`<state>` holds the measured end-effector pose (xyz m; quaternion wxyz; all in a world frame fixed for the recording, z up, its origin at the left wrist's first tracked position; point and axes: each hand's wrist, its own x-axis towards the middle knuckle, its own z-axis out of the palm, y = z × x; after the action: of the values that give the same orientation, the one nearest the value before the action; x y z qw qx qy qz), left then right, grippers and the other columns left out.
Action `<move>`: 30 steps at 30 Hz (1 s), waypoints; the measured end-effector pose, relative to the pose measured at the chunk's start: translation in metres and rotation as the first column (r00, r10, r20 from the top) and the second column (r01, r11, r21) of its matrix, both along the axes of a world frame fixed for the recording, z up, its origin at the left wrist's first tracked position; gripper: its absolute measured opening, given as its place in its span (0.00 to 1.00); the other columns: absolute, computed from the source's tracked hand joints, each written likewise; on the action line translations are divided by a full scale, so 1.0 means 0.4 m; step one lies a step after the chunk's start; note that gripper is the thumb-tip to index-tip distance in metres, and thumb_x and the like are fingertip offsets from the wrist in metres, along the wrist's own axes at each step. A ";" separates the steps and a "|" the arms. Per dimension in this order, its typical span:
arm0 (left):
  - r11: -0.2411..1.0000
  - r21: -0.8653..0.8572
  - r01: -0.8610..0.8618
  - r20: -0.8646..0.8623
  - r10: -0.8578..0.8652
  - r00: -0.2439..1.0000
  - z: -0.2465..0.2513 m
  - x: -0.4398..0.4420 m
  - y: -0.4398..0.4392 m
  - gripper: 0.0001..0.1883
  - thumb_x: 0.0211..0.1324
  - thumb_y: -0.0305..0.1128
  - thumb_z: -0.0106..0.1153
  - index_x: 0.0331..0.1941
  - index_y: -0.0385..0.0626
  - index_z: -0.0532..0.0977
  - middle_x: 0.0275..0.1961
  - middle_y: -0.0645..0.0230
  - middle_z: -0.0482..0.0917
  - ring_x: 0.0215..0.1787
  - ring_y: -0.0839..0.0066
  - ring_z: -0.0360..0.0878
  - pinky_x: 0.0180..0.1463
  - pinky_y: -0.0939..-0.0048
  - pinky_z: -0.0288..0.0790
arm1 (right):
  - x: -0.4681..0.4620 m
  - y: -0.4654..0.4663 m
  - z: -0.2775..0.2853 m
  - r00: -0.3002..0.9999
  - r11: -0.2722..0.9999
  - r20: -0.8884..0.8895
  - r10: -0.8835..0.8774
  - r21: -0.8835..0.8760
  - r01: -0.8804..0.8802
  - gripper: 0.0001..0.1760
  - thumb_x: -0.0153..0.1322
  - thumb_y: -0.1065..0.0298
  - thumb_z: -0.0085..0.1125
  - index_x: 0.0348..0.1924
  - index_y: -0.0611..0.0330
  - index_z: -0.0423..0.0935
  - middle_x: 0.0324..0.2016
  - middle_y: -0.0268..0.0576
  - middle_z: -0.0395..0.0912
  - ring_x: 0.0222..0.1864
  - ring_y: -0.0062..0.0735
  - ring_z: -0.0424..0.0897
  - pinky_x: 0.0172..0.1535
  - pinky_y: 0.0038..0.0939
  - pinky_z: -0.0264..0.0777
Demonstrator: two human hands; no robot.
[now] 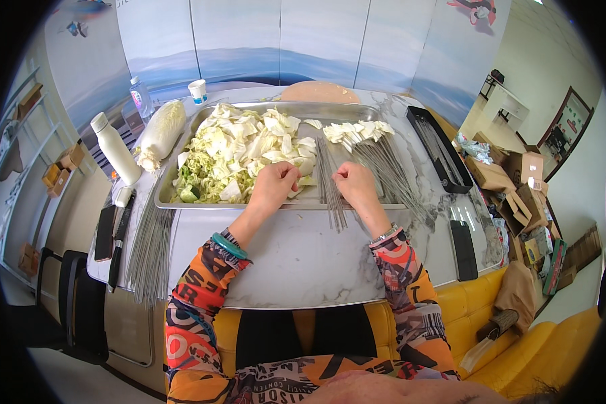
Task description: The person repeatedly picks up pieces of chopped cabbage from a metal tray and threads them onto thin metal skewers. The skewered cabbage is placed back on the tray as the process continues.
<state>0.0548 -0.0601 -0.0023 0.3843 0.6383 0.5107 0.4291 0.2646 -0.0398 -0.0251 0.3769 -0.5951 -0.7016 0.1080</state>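
My left hand (276,186) is over the near middle of a steel tray (222,206), beside a heap of cut napa cabbage leaves (247,144). Its fingers are curled in; whether a piece is pinched between them is hidden. My right hand (357,184) is bent the same way, its fingertips next to a loose bundle of thin metal skewers (328,182) that overhangs the tray's near rim. I cannot tell whether it grips a skewer. Behind it, more skewers (391,166) fan out over the tray's right side, with pale cabbage pieces (358,132) at their far ends.
Left of the tray are a whole napa cabbage (164,131), a white bottle (116,149), a kitchen knife (118,242) and another skewer bundle (151,247). A black case (439,149) with skewers and a dark phone (463,250) lie right. A paper cup (197,92) stands behind.
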 end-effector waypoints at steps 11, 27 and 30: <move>1.000 -0.027 0.016 0.043 -0.014 0.999 -0.009 -0.006 0.005 0.10 0.63 0.31 0.51 0.33 0.38 0.78 0.21 0.73 0.76 0.17 0.89 0.62 0.20 0.82 0.56 | 0.015 0.021 -0.003 0.972 0.949 -0.231 0.041 -0.296 -0.110 0.17 0.66 0.60 0.64 0.26 0.69 0.80 0.17 0.35 0.75 0.21 0.20 0.75 0.26 0.26 0.73; 0.999 -0.031 0.028 0.057 -0.026 0.998 -0.011 -0.010 0.010 0.10 0.62 0.30 0.51 0.32 0.38 0.78 0.21 0.72 0.76 0.17 0.89 0.62 0.20 0.82 0.55 | 0.015 0.014 0.004 0.949 0.947 -0.313 0.041 -0.290 -0.137 0.14 0.65 0.61 0.62 0.25 0.66 0.80 0.16 0.33 0.73 0.19 0.20 0.69 0.25 0.27 0.63; 0.999 -0.039 0.029 0.064 -0.026 0.998 -0.014 -0.011 0.012 0.09 0.62 0.30 0.51 0.32 0.38 0.78 0.21 0.72 0.76 0.17 0.89 0.62 0.20 0.82 0.55 | 0.016 0.018 -0.003 0.946 0.955 -0.322 0.046 -0.264 -0.136 0.15 0.64 0.60 0.62 0.25 0.66 0.80 0.16 0.34 0.74 0.19 0.21 0.69 0.26 0.28 0.64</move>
<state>0.0505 -0.0552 -0.0078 0.4189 0.6236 0.4979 0.4333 0.2712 -0.0327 -0.0263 0.3887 -0.5849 -0.6374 0.3170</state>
